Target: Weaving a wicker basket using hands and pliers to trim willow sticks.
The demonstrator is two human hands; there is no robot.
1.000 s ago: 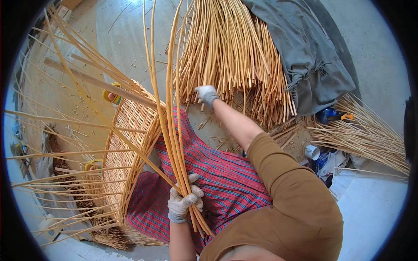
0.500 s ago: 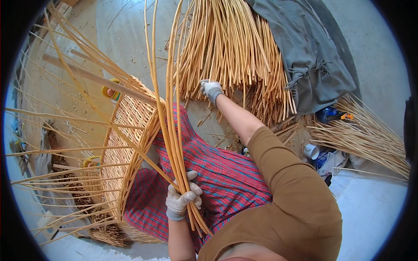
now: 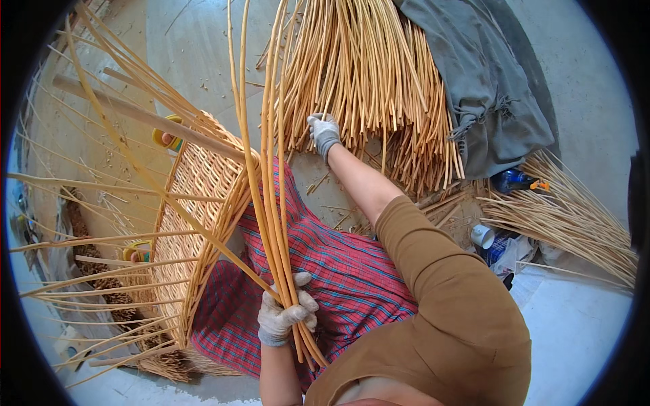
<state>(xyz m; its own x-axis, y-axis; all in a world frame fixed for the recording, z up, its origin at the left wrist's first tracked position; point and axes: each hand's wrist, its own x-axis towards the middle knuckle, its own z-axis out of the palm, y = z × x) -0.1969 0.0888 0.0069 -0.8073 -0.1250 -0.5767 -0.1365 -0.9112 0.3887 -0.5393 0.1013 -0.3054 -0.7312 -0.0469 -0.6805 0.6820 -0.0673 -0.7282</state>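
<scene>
While my left hand (image 3: 276, 319) is wrapped round a handful of long wicker rods (image 3: 282, 274) above the plaid cloth (image 3: 345, 271), my right hand (image 3: 323, 130), the nearer one, is at the lower ends of the big rod pile (image 3: 365, 81) on the floor (image 3: 582, 81), fingers curled; whether they clasp a rod I cannot tell. The pile lies ahead, its long axis running away from me.

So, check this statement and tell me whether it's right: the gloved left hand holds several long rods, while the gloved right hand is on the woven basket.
Not quite. The head view shows the gloved right hand at the near ends of the large rod pile, not on the woven basket. The gloved left hand does hold several long rods.
</scene>
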